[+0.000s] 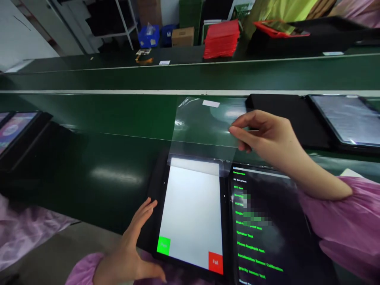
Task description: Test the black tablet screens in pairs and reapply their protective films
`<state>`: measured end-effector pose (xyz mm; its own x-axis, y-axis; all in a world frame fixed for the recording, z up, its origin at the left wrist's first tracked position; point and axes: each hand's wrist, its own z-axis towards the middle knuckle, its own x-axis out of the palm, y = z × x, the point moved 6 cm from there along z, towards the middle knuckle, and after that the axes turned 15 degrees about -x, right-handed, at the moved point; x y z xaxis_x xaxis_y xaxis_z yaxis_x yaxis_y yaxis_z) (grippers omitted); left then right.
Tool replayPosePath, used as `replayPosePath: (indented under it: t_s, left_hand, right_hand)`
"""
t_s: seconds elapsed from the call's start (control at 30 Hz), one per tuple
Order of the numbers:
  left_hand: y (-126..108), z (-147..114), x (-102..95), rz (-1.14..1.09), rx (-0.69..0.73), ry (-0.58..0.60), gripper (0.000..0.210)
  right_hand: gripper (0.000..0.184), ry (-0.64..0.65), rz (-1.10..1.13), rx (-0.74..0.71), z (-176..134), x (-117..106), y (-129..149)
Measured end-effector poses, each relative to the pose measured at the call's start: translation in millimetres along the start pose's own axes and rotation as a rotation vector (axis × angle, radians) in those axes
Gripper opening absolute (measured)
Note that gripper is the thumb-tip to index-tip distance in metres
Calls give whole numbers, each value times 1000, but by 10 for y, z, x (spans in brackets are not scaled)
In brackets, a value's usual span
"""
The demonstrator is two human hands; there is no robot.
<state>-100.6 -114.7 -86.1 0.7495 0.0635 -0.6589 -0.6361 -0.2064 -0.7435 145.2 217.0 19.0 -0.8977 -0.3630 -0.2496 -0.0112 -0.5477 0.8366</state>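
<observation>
Hands, two, bare, pink-sleeved. The right hand [263,132] is pinching the right edge of a clear protective film [204,126] between thumb and fingertips, closed on it and holding it raised. The left hand [133,245] is lying flat with fingers spread, gripping nothing, pressing against the left border of a tablet [191,213].

Tablet, near centre, on the table [124,142]: its screen is glowing plain white, with a green button [163,245] at the near left corner and a red button [215,262] at the near right.

Film: it is standing almost wholly clear of the screen. Only its near edge is touching the tablet's far end; the rest is hanging in the air above the green surface beyond. A small white tab [210,103] is sitting at its far edge.

Progress, as judged from this: the peel looks nearly complete, with the screen bared along its whole length; what is left is freeing the last strip at the far end.

Second tablet [267,229], touching the first on its right: it is showing a black screen with a list in green text, partly blurred.

Other devices: one is lying far right [347,118] beside a black mat [285,114], another at the left edge [18,126].

Far side: a stack of red sheets [222,39], a cardboard box [182,36] and blue bins [148,36].
</observation>
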Motion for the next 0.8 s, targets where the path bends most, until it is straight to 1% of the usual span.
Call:
replayPosePath:
  t_s: [0.07, 0.13, 0.2, 0.33, 0.43, 0.53, 0.63, 0.8]
  left_hand:
    - [-33, 21, 7, -29, 17, -50, 137]
    - [-22, 47, -1, -47, 1, -80, 131]
    - [-3, 62, -4, -48, -13, -90, 128]
    - [-8, 59, -10, -50, 25, -106, 124]
    - [26, 58, -6, -49, -21, -110, 122]
    - [52, 54, -6, -57, -50, -131, 114]
    - [32, 54, -7, -60, -14, -148, 107]
    - [-24, 57, -19, -32, 55, -151, 103]
  right_hand:
    - [20, -17, 12, -6, -7, -17, 37]
    - [17, -26, 15, -8, -37, -27, 78]
    - [15, -29, 10, -17, -79, -35, 128]
    - [15, -36, -32, -33, -161, -50, 249]
    - [16, -18, -51, -48, -220, -36, 343]
    - [16, 13, -42, -72, -289, -8, 407]
    - [17, 45, -8, -74, -354, 26, 407]
    - [21, 79, 27, -61, -438, 88, 367]
